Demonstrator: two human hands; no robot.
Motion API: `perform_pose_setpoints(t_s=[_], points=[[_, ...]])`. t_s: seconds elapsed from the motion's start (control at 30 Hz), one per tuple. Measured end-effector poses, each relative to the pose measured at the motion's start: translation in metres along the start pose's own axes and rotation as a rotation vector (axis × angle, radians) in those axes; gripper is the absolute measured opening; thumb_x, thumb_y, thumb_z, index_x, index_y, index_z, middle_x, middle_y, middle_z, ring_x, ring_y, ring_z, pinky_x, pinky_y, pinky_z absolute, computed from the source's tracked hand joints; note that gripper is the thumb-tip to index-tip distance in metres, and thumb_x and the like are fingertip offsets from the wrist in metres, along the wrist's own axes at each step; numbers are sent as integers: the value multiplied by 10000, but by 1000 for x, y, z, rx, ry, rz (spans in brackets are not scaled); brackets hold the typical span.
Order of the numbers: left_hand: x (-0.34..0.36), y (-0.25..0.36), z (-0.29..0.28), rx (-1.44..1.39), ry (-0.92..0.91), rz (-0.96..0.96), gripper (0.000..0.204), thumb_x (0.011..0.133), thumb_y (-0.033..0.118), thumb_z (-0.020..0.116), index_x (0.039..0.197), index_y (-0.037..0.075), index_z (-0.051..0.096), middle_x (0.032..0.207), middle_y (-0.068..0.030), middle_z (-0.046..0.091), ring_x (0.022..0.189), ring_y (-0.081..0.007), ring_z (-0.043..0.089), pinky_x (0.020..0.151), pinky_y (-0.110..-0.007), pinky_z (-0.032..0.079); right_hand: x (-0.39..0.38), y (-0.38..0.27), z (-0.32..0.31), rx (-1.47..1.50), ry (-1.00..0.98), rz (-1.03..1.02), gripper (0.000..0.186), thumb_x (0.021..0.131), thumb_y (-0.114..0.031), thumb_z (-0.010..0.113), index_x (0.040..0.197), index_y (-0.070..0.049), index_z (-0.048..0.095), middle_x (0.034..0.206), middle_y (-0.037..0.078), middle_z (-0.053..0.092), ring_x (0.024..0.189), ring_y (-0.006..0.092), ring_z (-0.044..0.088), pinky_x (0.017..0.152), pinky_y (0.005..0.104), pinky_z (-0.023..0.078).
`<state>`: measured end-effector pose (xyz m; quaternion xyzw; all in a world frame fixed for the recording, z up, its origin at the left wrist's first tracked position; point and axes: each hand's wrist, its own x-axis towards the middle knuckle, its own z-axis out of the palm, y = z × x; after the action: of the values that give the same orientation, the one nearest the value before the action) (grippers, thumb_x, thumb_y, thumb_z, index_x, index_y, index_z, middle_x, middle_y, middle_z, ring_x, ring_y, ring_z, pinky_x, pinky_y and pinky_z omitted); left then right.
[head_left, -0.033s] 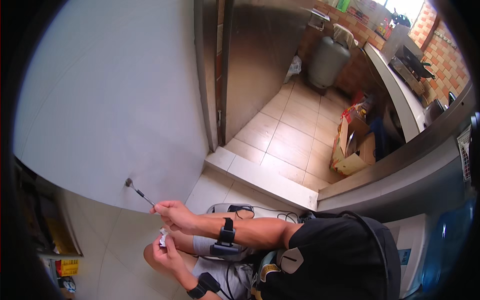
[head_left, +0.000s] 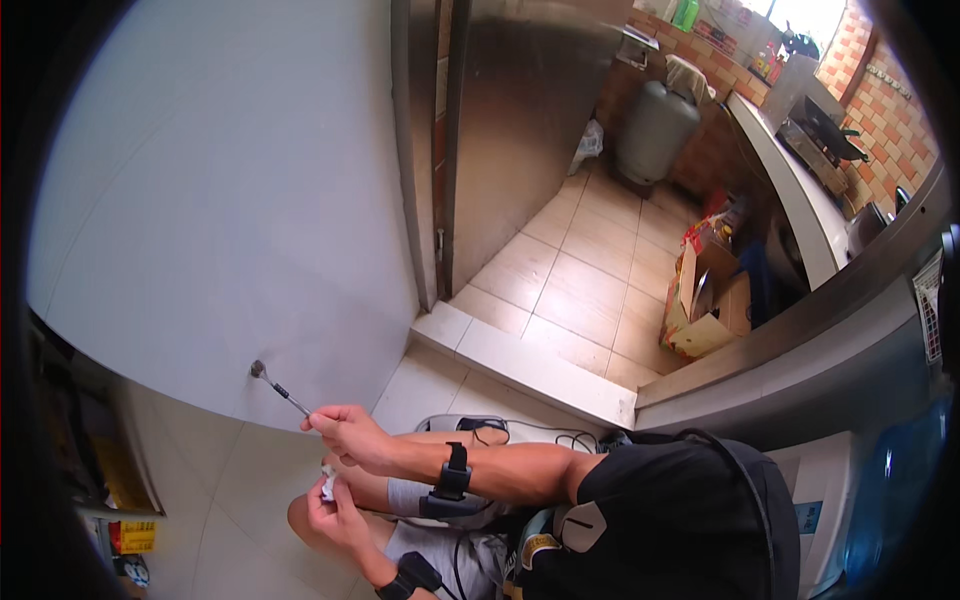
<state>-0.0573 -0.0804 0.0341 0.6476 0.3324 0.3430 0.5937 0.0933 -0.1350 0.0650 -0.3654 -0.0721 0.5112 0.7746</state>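
Metal tool, round-headed, pinched in R grip; crumpled wht scrap pinched in L grip

Clearance around my right hand: wall (pale, smooth) barring ten to twelve o'clock; knee at seven; passage over the floor at eight.

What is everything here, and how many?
tool: 1, silver and dark, lower left
scrap: 1, white, below tool
wall: 1, white, left
door: 1, grey, top middle
floor tiles: many, pale, middle
gas bottle: 1, grey, upper right
open box: 1, tan, on tiles
counter: 1, white, upper right
pan: 1, black, upper right
water jug: 1, blue, right edge
shorts: 1, grey, bottom
shirt: 1, black, bottom right
wristbands: 2, black, forearms
right hand: 1, bare, holding tool
left hand: 1, bare, holding scrap
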Motion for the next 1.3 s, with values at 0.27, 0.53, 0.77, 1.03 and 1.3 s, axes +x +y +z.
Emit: perform_pose_setpoints(t_s=[0.27,0.53,0.77,1.03,1.3], points=[[-4,-2,-3,-32,66,-76,222,932,119,665,1086,-37,635,745,-42,625,582,-98,545,532,-227,450,4,-60,37,-230,-74,-208,283,1043,-321,536,1097,-63,638,642,-101,332,527,28,249,449,236,198],[-10,-2,-13,-63,35,-38,257,928,152,691,1090,-41,639,792,-56,650,626,-113,580,551,-225,461,-6,7,-11,-279,214,17,275,1030,-319,549,1058,-68,655,653,-87,373,531,34,263,441,244,200],[5,-28,-8,102,21,173,291,925,179,702,1075,-61,637,800,-61,654,652,-101,579,573,-234,466,-8,-2,9,-223,151,-8,272,1019,-301,550,1032,-59,673,657,-78,395,535,40,301,434,239,204],[-2,-10,-15,189,87,101,257,942,164,666,1095,-40,629,748,-52,609,589,-107,550,503,-240,452,-17,-32,20,-325,172,-236,298,1006,-285,551,1010,-24,693,676,-68,424,617,47,358,517,250,281],[-1,-19,-19,106,76,86,260,944,161,673,1101,-44,642,718,-47,627,568,-100,554,500,-223,441,23,-71,33,-487,38,-662,280,1027,-263,530,975,-26,671,667,-81,393,614,41,338,530,254,276]])
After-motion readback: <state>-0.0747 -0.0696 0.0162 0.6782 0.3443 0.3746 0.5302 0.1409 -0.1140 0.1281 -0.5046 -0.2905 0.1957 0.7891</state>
